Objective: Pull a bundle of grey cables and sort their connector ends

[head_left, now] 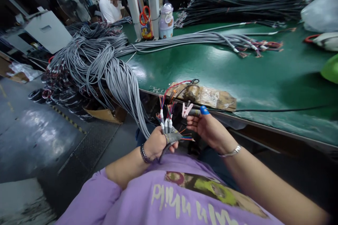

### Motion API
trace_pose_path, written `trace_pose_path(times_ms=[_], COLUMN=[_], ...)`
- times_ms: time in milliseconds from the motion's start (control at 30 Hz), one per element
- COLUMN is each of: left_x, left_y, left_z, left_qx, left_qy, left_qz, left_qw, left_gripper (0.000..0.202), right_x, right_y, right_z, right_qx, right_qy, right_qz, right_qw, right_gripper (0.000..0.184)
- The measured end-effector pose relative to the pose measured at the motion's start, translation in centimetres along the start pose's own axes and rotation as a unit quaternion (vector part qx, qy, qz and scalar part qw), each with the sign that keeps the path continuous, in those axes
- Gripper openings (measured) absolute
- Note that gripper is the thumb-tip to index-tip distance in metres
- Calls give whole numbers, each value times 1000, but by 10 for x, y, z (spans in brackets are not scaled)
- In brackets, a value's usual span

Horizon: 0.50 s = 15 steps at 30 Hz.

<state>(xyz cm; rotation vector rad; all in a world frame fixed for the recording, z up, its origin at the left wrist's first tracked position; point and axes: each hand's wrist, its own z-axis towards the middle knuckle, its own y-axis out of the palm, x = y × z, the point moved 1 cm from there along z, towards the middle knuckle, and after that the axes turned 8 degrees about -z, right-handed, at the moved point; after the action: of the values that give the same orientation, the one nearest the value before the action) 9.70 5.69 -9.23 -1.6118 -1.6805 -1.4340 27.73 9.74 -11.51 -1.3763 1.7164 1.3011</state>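
Several grey cables are bunched in my left hand, whose fingers are closed around them. Their white-banded ends point up, with thin coloured wires fanning out. A dark grey wrapped piece lies across the same hand, and more coloured wires stick out to its right. My right hand, a blue cover on its thumb, pinches a dark grey tube-like piece. A pink clip is at that piece's left end; whether it is fixed there I cannot tell.
A taped wooden strip with red and black leads lies along the edge of the green table. Long grey cables hang over its left end. Orange-handled scissors, a lilac cup and black cable bundles stand behind. A person sits beyond.
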Motion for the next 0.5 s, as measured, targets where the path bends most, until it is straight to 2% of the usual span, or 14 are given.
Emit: trace_pose_path(times_ms=[100, 233, 500], left_x=[8, 10, 5], left_y=[12, 22, 20], left_z=[7, 16, 24], left_qx=[1, 17, 38], left_qy=[8, 25, 27], left_qz=[-41, -71, -88], left_qw=[999, 997, 995], left_gripper=[42, 39, 42], right_x=[-9, -13, -9], right_y=[6, 18, 30], right_z=[8, 15, 18], right_qx=[-50, -42, -51], right_qy=[12, 14, 44], right_qz=[32, 60, 126], right_qw=[998, 997, 990], right_gripper=[52, 45, 49])
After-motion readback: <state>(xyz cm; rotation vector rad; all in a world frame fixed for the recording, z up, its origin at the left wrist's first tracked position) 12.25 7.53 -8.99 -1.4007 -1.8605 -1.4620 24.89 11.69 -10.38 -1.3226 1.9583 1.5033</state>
